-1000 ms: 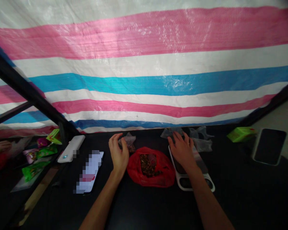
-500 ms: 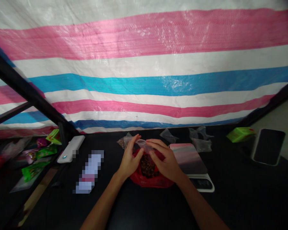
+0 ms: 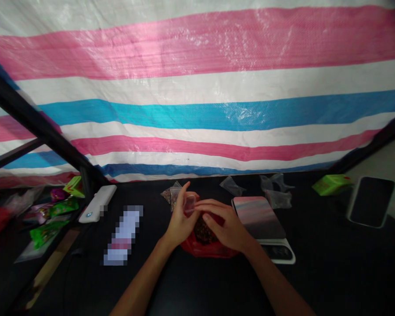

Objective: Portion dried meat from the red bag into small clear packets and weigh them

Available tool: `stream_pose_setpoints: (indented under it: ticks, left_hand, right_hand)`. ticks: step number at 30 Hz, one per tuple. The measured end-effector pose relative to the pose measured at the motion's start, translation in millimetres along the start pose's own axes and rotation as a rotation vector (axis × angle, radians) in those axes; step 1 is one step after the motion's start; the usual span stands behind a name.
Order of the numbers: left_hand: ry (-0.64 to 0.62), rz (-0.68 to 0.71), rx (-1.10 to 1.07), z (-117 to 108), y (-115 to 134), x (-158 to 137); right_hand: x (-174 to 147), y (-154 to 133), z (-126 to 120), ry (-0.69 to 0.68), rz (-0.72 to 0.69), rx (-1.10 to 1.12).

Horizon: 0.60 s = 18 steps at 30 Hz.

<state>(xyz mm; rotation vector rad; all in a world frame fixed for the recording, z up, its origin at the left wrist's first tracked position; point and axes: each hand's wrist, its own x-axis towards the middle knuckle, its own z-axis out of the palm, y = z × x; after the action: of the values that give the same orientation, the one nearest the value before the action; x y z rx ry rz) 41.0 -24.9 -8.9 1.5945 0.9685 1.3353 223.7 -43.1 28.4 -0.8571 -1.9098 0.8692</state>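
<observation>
A small clear plastic bag (image 3: 190,203) is held upright between my two hands, its mouth spread into a rounded opening. My left hand (image 3: 181,219) grips it from the left, with the index finger pointing up. At the bag's right edge, the fingertips of my right hand (image 3: 221,221) pinch or press on it. Below both hands lies a red plastic bag (image 3: 210,251), open at the top, with dark brown and yellowish grains (image 3: 204,232) inside. Partly behind my left hand, small filled clear bags (image 3: 166,195) rest on the table.
Right of my hands is a flat kitchen scale (image 3: 261,215). Beyond it lie several clear bags (image 3: 232,186). A phone-like device (image 3: 371,202) stands by a green box (image 3: 332,185). At left are a white device (image 3: 98,204), a blurred-out phone-like item (image 3: 123,237), a black frame (image 3: 52,136) and snack packets (image 3: 49,232).
My left hand has turned and the small clear bag has shifted slightly left and down, its mouth now showing wider. My right fingers have moved left along with it.
</observation>
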Motion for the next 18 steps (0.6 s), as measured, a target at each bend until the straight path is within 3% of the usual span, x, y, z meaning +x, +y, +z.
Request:
stream_pose_setpoints:
  ticks: [3, 7, 14, 18]
  left_hand:
    - [0.138, 0.008, 0.035, -7.2, 5.6, 5.7]
    - [0.226, -0.007, 0.125, -27.5, 14.0, 12.7]
    - [-0.270, -0.245, 0.621, -49.6, 20.7, 12.7]
    - [-0.486, -0.353, 0.729, -52.3, 25.6, 6.9]
  right_hand:
    - [-1.3, 0.8, -7.7, 0.023, -0.003, -0.129]
    - [-3.9, 5.3, -16.5, -0.156, 0.023, -0.333]
    - [-6.9, 16.5, -20.9, -0.209, 0.104, -0.519]
    - [-7.0, 16.6, -22.1, -0.239, 0.129, -0.563]
